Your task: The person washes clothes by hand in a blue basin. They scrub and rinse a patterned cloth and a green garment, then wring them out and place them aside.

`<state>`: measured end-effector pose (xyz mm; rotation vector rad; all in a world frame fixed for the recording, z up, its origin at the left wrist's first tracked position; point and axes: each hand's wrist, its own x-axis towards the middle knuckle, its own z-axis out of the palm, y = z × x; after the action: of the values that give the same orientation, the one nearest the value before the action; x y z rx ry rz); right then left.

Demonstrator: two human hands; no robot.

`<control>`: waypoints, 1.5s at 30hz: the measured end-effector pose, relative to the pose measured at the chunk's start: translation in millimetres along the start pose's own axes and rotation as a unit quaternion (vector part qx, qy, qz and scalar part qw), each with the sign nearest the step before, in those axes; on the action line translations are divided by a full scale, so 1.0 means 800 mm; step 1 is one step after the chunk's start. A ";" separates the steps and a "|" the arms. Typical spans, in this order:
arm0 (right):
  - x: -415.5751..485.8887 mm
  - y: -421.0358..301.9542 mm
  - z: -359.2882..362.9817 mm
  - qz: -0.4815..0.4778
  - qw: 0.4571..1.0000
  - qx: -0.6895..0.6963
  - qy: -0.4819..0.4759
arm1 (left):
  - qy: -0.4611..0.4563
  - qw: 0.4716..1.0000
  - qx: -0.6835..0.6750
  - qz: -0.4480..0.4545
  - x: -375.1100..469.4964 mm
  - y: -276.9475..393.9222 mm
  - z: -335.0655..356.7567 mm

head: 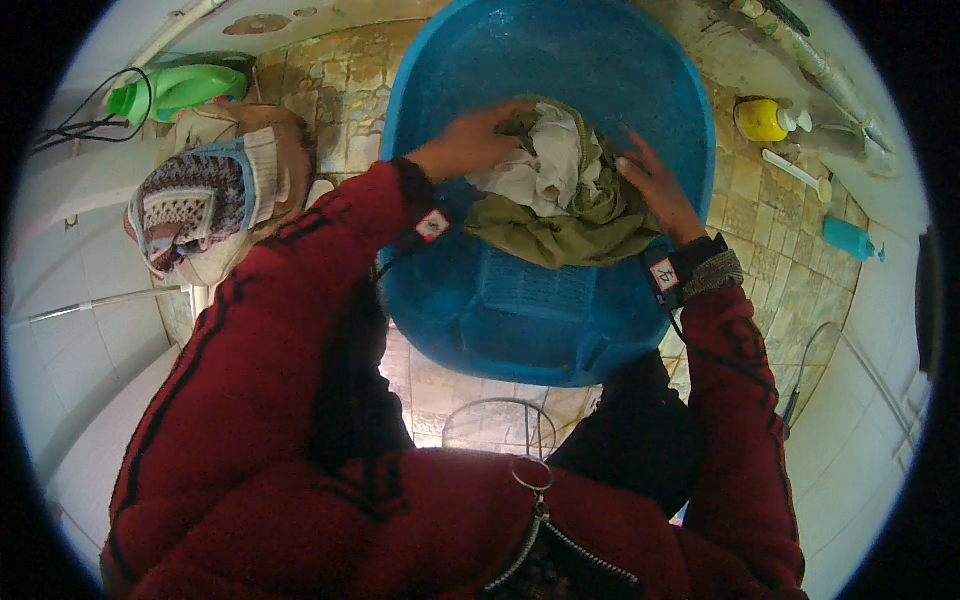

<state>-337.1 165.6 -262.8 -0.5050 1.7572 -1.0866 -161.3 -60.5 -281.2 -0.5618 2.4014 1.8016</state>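
A bundled olive-green garment (pixel 555 236) with a whitish inner layer (pixel 556 154) lies in a blue plastic washtub (pixel 480 300). On its left side is my left hand (pixel 472 141), blurred, with its fingertips at the upper edge of the cloth; whether they pinch it I cannot tell. My right hand (pixel 654 186) is at the garment's right side, fingers apart, the thumb close to the fabric. A ribbed washboard surface (pixel 536 281) is moulded into the tub's near part, just below the bundle.
Knitted clothing (pixel 199 199) is heaped on the left beside a green plastic jug (pixel 191 88). Along the right wall are a yellow bottle (pixel 761 120), a white-handled brush (pixel 795 174) and a blue pump bottle (pixel 847 236). A round metal frame (pixel 499 401) stands between my legs.
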 end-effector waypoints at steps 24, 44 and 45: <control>-0.163 -0.216 0.031 -0.163 0.933 0.320 0.023 | 0.206 0.975 -0.023 0.082 -0.162 0.251 -0.092; -0.225 -0.218 0.118 -0.176 0.972 0.155 0.022 | 0.220 0.909 -0.253 0.249 -0.233 0.311 -0.093; -0.223 -0.218 0.122 -0.174 0.978 0.112 0.024 | 0.211 0.911 -0.251 0.250 -0.236 0.315 -0.092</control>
<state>-194.8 163.6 -35.8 -0.6641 1.5951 -1.5334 -60.8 -24.7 24.2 -0.4236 2.4917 2.8265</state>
